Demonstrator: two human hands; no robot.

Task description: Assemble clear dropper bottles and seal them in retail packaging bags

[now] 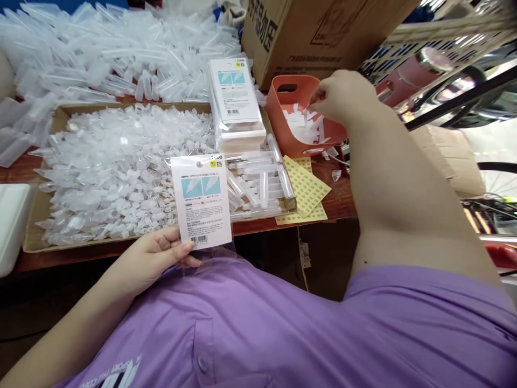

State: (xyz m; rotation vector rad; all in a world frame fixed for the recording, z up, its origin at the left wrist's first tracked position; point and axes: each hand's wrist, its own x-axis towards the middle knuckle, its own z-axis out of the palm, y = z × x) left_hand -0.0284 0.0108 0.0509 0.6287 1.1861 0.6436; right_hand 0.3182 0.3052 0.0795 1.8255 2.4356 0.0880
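At the bench's (342, 198) near edge, a printed card (205, 207) is held by the left hand (161, 250), long side pointing away. Toward the right edge, white strips (304, 129) are heaped in a basket (286, 130), below the right hand's (343, 97) narrowed fingers; whether any is pinched cannot be told.
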